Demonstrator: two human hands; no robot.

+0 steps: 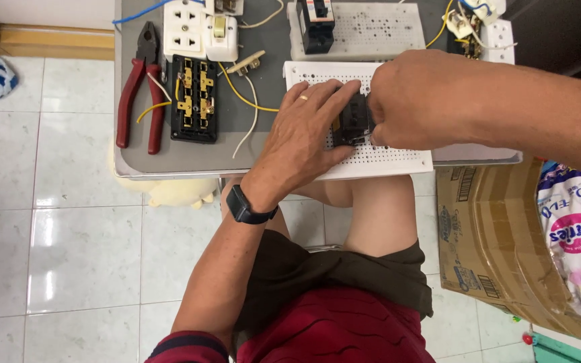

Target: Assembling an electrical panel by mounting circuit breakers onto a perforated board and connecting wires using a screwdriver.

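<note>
The left hand (304, 134) lies flat, fingers open, steadying the small, rigid black breaker (350, 121), probably light, which the right hand's (415, 101) closed fingers pinch by its sides.

I see a gold ring (303, 98) on my left hand (304, 138), a black smartwatch (247, 207), striped red sleeve (186, 346), red shirt (337, 329), and dark olive shorts (344, 272).

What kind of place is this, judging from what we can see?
Probably a room in a home used as a small electrical workbench. A grey table carries red-handled pliers, wall sockets and a white perforated board. Below are a glossy tiled floor and a cardboard box of household goods.
</note>
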